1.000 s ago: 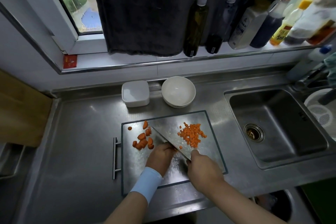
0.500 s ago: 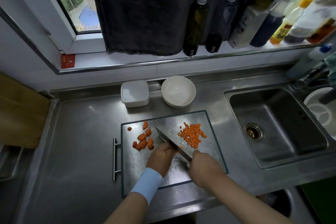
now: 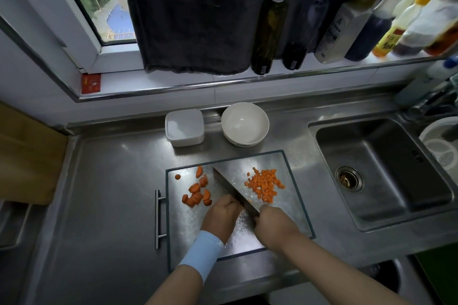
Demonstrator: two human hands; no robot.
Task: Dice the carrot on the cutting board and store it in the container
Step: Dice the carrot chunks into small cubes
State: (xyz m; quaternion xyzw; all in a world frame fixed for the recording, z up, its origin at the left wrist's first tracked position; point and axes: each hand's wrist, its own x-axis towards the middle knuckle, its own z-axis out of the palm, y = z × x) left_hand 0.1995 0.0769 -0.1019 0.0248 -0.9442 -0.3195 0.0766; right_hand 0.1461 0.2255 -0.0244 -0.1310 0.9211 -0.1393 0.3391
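**Entry: knife on the board, carrot partly diced**

Head view only. I note what I can confirm.

- The cutting board [image 3: 181, 230] lies on the steel counter [image 3: 111, 193], near its front edge, just left of the sink [image 3: 384, 168]. A bar handle [image 3: 158, 218] runs along the board's left edge.
- The right hand [image 3: 275, 223] grips the knife [image 3: 233, 188] at the handle end, fingers curled tight round it. The blade runs diagonally from the middle of the board toward its far edge.
- The left hand [image 3: 220, 218] sits on the board against the left side of the blade. Its fingers are curled under and pressed together. I cannot tell whether they pin a piece of carrot; the hand and the blade hide that spot. A light blue wristband [image 3: 200, 252] covers that wrist.
- Diced carrot [image 3: 265, 184]: a loose pile of small cubes right of the blade, toward the board's far right corner.
- Carrot chunks [image 3: 197, 193]: larger uncut pieces left of the blade, toward the far left corner. One round slice [image 3: 177, 176] lies apart from them, close to the left edge.
- The container [image 3: 184, 130], white and square, stands on the counter beyond the board's far edge. I see no carrot in it. A white bowl [image 3: 244, 124] stands just beside it on the right.
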